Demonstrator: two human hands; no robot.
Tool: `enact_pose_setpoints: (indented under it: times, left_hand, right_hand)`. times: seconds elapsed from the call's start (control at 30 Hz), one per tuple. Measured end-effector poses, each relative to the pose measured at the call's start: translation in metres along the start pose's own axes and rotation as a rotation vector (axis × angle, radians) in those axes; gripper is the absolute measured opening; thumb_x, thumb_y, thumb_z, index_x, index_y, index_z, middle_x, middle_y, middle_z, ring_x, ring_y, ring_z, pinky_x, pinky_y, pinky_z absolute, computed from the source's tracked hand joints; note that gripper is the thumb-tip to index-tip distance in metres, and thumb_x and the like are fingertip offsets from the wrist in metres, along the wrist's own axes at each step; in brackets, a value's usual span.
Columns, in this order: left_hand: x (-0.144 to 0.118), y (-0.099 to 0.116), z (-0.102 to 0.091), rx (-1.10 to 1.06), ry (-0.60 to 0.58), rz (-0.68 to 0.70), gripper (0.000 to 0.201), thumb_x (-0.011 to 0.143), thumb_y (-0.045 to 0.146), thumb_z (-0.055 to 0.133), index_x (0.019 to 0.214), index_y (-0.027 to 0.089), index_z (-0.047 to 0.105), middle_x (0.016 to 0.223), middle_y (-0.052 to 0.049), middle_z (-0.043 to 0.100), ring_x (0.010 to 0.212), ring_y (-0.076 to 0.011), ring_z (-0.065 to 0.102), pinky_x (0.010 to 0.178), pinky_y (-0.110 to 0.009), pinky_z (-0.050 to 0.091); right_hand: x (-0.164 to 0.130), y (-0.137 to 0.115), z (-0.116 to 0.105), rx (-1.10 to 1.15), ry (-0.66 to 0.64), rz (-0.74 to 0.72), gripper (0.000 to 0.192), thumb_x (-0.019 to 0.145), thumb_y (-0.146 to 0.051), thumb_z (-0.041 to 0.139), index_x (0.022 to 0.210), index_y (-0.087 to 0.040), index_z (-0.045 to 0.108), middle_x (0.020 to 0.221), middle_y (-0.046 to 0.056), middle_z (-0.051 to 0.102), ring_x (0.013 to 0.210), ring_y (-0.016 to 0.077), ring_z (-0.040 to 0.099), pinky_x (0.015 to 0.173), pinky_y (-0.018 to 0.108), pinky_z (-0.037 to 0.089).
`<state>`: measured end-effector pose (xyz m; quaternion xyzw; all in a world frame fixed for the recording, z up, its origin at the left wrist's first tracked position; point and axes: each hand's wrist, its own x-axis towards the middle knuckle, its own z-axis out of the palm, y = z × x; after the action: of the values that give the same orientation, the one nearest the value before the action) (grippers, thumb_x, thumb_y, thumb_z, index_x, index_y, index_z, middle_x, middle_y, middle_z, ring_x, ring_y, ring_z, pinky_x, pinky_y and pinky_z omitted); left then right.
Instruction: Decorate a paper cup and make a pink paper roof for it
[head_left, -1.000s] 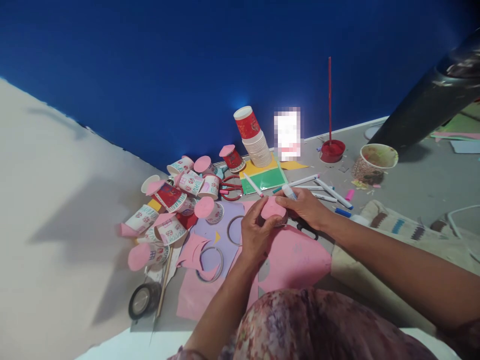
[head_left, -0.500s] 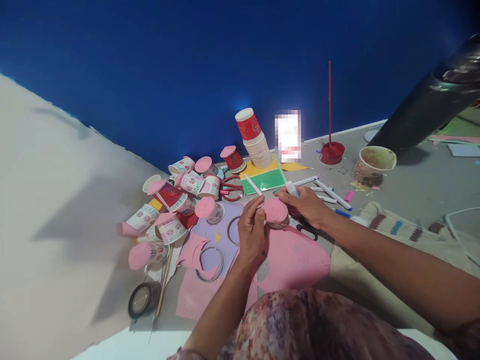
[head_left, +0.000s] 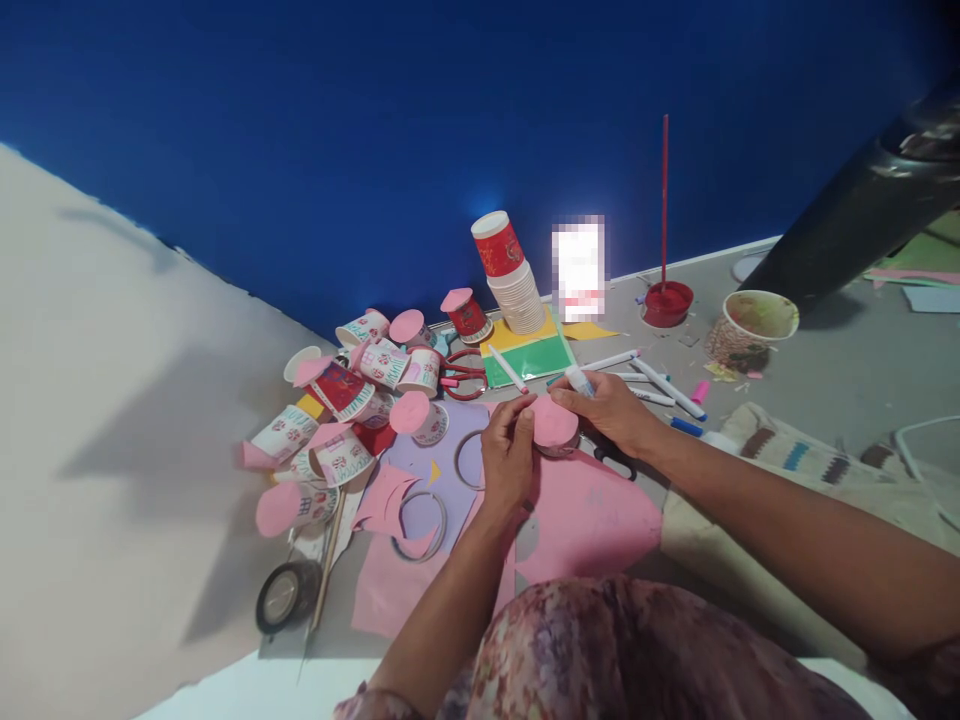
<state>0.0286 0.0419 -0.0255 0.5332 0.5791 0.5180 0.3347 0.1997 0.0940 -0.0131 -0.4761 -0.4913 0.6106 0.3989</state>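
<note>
Since the earlier frames the left hand (head_left: 508, 455) has closed in again on the pink-topped cup (head_left: 555, 425), its fingers now curled against the cup's left side, where half a second ago they stood a little apart from it. The right hand (head_left: 611, 410) has barely shifted: it grasps the cup from the right and also keeps a glue stick (head_left: 579, 381) pinched between thumb and forefinger, the stick's tip poking up just above the cup. So both hands are clenched on the cup, which is held just over the big pink sheet (head_left: 592, 515).

Black scissors (head_left: 611, 458) lie on the floor just right of the cup, partly under the right wrist. Red scissors (head_left: 461, 375) lie up and to the left of it, and beyond them a heap of finished cups (head_left: 352, 400) capped in pink. A cup stack (head_left: 510, 275) stands well above the cup, against the blue wall (head_left: 375, 130), with green paper (head_left: 529, 358) between. Markers (head_left: 660, 385) lie to the cup's right. A tape roll (head_left: 287, 596) sits far down-left.
</note>
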Motion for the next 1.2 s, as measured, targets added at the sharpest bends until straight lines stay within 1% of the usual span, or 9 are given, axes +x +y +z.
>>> enact_pose_setpoints:
  times: [0.23,0.37,0.5,0.6,0.7,0.8,0.87,1.07,1.2]
  left_hand:
    - [0.003,-0.003,-0.002,-0.044,0.036,-0.031,0.034,0.104,0.042,0.053,0.116,0.02,0.076,0.117,-0.011,0.078,0.108,-0.0236,0.072,0.094,-0.038,0.056]
    - [0.001,0.0,-0.008,0.029,0.058,0.124,0.03,0.103,0.042,0.058,0.115,0.023,0.079,0.12,-0.009,0.075,0.117,-0.0236,0.069,0.101,-0.038,0.054]
    - [-0.007,0.0,-0.013,0.142,0.095,0.232,0.024,0.101,0.038,0.065,0.113,0.024,0.08,0.108,-0.007,0.072,0.104,-0.0203,0.07,0.091,-0.034,0.056]
    - [-0.011,-0.003,-0.015,0.215,0.058,0.315,0.028,0.101,0.04,0.065,0.121,0.026,0.078,0.111,-0.007,0.07,0.106,-0.0211,0.068,0.09,-0.035,0.057]
    - [-0.013,-0.005,-0.017,0.281,0.024,0.369,0.031,0.102,0.042,0.064,0.125,0.026,0.076,0.117,-0.009,0.068,0.11,-0.023,0.066,0.093,-0.037,0.056]
    - [-0.013,-0.008,-0.018,0.333,0.003,0.402,0.032,0.102,0.044,0.063,0.126,0.026,0.076,0.119,-0.01,0.067,0.111,-0.0239,0.065,0.093,-0.039,0.056]
    - [-0.013,-0.01,-0.018,0.354,0.003,0.419,0.033,0.102,0.045,0.062,0.126,0.026,0.076,0.119,-0.01,0.067,0.112,-0.0242,0.065,0.093,-0.039,0.057]
    - [-0.013,-0.013,-0.018,0.361,0.003,0.428,0.031,0.102,0.044,0.063,0.125,0.027,0.076,0.122,-0.011,0.068,0.114,-0.0252,0.065,0.094,-0.041,0.056]
    - [-0.013,-0.011,-0.019,0.327,0.03,0.429,0.033,0.101,0.044,0.066,0.127,0.027,0.075,0.123,-0.011,0.067,0.114,-0.0255,0.066,0.094,-0.041,0.057]
  right_hand:
    - [0.0,-0.005,-0.001,-0.056,0.064,-0.06,0.048,0.069,-0.06,0.083,0.087,-0.016,0.077,0.075,0.001,0.069,0.068,0.0167,0.057,0.067,0.031,0.046]
    - [0.0,-0.012,-0.007,-0.106,0.092,-0.113,0.047,0.07,-0.059,0.081,0.089,-0.016,0.078,0.074,0.001,0.07,0.068,0.0174,0.058,0.068,0.032,0.048]
    - [-0.002,-0.017,-0.013,-0.175,0.034,-0.163,0.044,0.069,-0.056,0.084,0.088,-0.016,0.082,0.076,0.003,0.073,0.072,0.0196,0.063,0.07,0.033,0.051]
    - [-0.003,-0.019,-0.017,-0.227,-0.053,-0.188,0.045,0.069,-0.054,0.085,0.094,-0.017,0.085,0.08,0.004,0.076,0.074,0.021,0.066,0.07,0.033,0.053]
    - [-0.003,-0.022,-0.022,-0.28,-0.123,-0.208,0.045,0.068,-0.05,0.087,0.1,-0.019,0.087,0.089,0.005,0.08,0.083,0.0255,0.071,0.077,0.037,0.056]
    - [-0.001,-0.023,-0.026,-0.333,-0.165,-0.221,0.042,0.066,-0.045,0.089,0.101,-0.021,0.087,0.099,0.006,0.083,0.098,0.0313,0.074,0.091,0.041,0.057]
    - [0.0,-0.022,-0.028,-0.361,-0.188,-0.22,0.04,0.066,-0.045,0.089,0.099,-0.023,0.088,0.102,0.007,0.084,0.103,0.0339,0.075,0.096,0.044,0.056]
    - [0.002,-0.018,-0.028,-0.392,-0.208,-0.225,0.036,0.07,-0.051,0.087,0.097,-0.027,0.088,0.102,0.007,0.084,0.108,0.037,0.076,0.101,0.048,0.056]
    - [0.002,-0.02,-0.029,-0.387,-0.201,-0.241,0.035,0.069,-0.046,0.088,0.099,-0.029,0.088,0.109,0.005,0.084,0.113,0.0373,0.075,0.104,0.049,0.056]
